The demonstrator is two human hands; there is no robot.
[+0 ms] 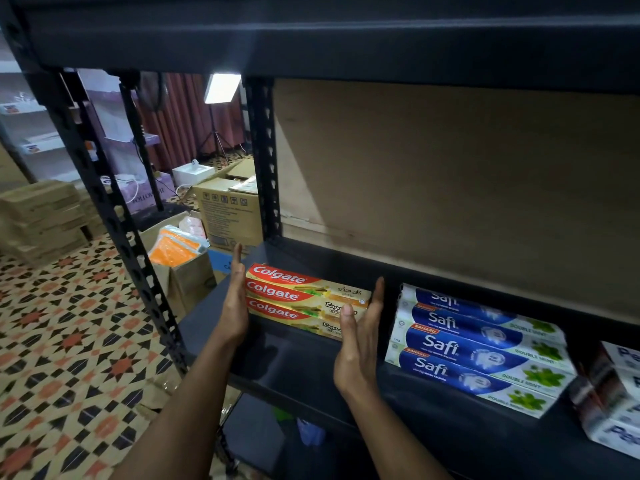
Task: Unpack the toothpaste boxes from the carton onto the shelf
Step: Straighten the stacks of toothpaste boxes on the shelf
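Observation:
Three red and gold Colgate toothpaste boxes [298,299] lie side by side on the dark shelf board [298,362], towards its left end. My left hand [235,306] stands flat with straight fingers against the boxes' left ends. At their right ends my right hand [360,344] is held flat too, fingers straight, thumb over the front box. Neither hand curls round a box. The carton they came from is not clearly identifiable.
Several blue and white Safi boxes [478,351] lie to the right, then white Pepsodent packs [613,403] at the shelf's far right. A black upright post [266,161] stands behind the Colgate boxes. Open cardboard cartons [194,271] sit on the patterned floor at the left.

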